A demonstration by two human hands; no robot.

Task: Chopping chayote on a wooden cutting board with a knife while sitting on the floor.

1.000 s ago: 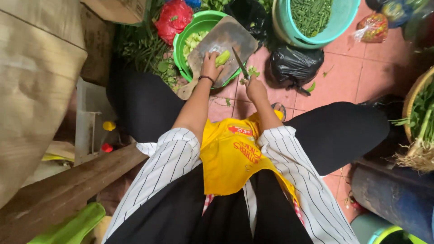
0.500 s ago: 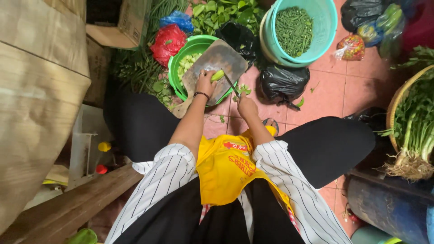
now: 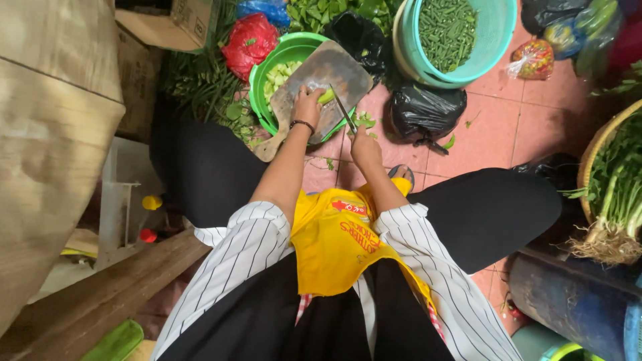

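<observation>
Worn grey wooden cutting board (image 3: 334,70) rests across bright green plastic basin (image 3: 291,50). Left hand (image 3: 307,105), arm outstretched, pins pale green vegetable piece (image 3: 326,97) on board. Right hand (image 3: 365,146) grips dark-bladed knife (image 3: 342,107), blade angled onto vegetable, just beside left fingers.

This looks like a market stall or back-of-shop vegetable prep area, worked at floor level. Pink floor tiles (image 3: 528,127) carry a teal tub of green beans (image 3: 461,40), a green basin (image 3: 281,60) (chopped pieces inside), a basket of leafy greens (image 3: 618,194), black plastic bags (image 3: 424,110), loose herbs and cardboard boxes (image 3: 174,27).
</observation>
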